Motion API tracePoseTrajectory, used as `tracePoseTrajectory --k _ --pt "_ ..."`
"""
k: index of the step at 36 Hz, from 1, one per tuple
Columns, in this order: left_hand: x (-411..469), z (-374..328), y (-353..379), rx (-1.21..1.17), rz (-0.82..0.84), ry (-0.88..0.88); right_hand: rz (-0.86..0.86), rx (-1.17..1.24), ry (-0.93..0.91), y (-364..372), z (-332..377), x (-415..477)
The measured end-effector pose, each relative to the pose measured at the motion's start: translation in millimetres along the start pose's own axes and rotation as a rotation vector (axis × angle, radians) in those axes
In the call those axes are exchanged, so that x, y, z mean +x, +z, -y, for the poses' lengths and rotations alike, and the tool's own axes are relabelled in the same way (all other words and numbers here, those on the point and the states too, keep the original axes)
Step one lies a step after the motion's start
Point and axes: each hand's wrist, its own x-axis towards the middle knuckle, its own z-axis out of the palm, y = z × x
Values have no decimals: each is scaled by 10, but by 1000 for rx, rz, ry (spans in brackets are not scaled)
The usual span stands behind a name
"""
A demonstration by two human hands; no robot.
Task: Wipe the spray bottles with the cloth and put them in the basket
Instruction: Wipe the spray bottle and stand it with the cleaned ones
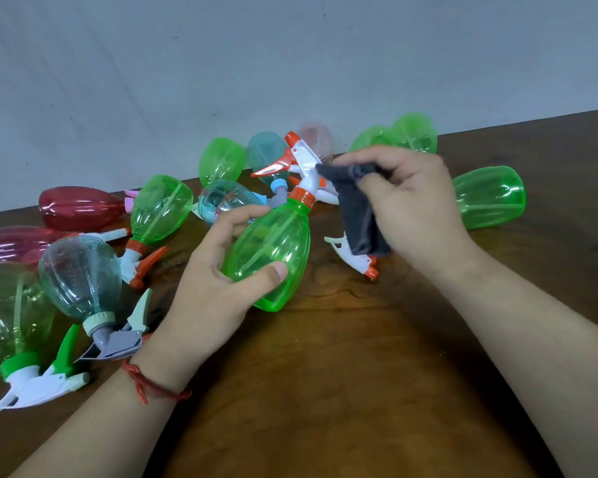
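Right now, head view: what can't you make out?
- Basket: nowhere in the head view.
- Pale pink bottle: mostly behind the held green bottle and the right hand.
- White-orange sprayer: its top under the cloth.
- Dark red bottle: cut by the left edge.

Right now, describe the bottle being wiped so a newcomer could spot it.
Look to the middle of the wooden table. The left hand grips a green bottle with an orange collar. Only it is held, and the right hand holds a dark cloth at its sprayer.
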Motion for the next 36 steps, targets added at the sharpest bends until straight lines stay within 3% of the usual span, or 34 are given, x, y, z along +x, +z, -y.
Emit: tracePoseTrajectory --k 4,10,18,25,29,34,36 --pt "14 -8 -73 23 33 71 -130 222 63 -72 24 88" --pt "-8 29 -84 -42 80 59 50 278 73 116 -21 -23" --pt "25 71 -150 -176 -73 25 64 36 24 109 -107 -72" --pt "37 76 -143 -92 21 9 -88 104 27 24 -47 14" --pt "-3 76 -88 -47 36 15 8 36 -97 135 -59 -112" --pt "15 58 -142 -105 -95 10 40 -111 -178 187 -103 -162" --pt "48 41 -178 -19 -102 32 51 -150 -193 165 -96 -148"
